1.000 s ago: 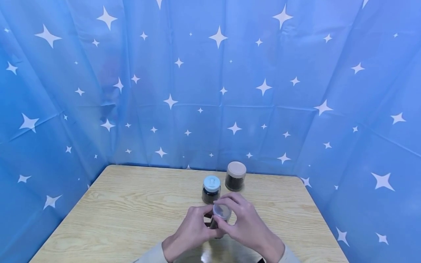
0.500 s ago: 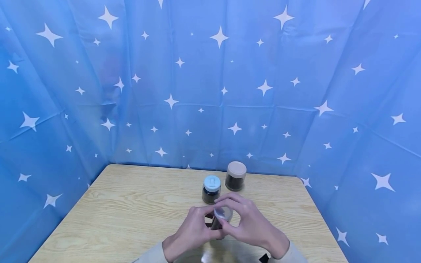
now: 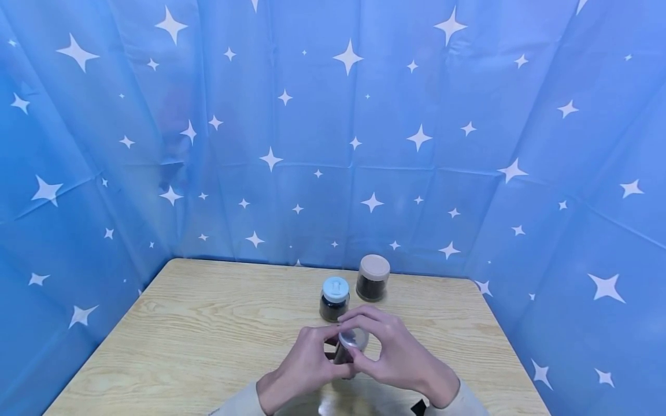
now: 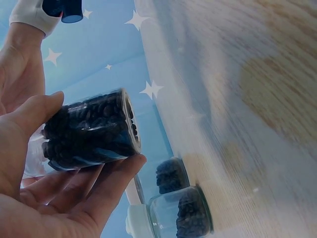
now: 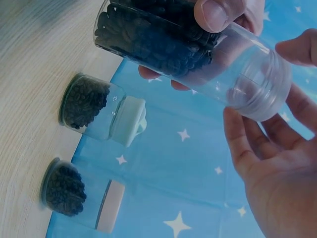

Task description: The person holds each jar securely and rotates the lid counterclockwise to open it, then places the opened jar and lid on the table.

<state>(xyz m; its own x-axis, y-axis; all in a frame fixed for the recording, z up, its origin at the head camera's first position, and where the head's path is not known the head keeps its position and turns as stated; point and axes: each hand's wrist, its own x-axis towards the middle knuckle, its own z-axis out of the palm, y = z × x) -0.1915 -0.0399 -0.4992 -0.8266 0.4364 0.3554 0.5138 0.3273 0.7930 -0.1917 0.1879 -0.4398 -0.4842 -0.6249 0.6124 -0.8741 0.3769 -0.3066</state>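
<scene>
Head: blue-lidded jar (image 3: 335, 299) behind container (image 3: 354, 338)

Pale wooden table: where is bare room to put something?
Bare: table, from left edge to left hand, and from right hand to right edge. Crowded: the middle, with the held clear cylindrical jar, blue-lidded clear jar and pinkish-lidded clear jar.

Head view: bright, flat, diffuse light, looks overhead; the curtain (image 3: 312, 115) goes from saturated blue at left to paler violet at right, with a small blown glare spot and soft shadow on the bench (image 3: 218, 323) at bottom of frame, fine detail smeared. Left wrist is dimmer and hazy, grey-blue sheen over the bench broken by browner patches, dark beans (image 4: 89, 129) crushed near black. Right wrist: highlights along the clear jar (image 5: 178, 54), bench shaded toward upper left.
</scene>
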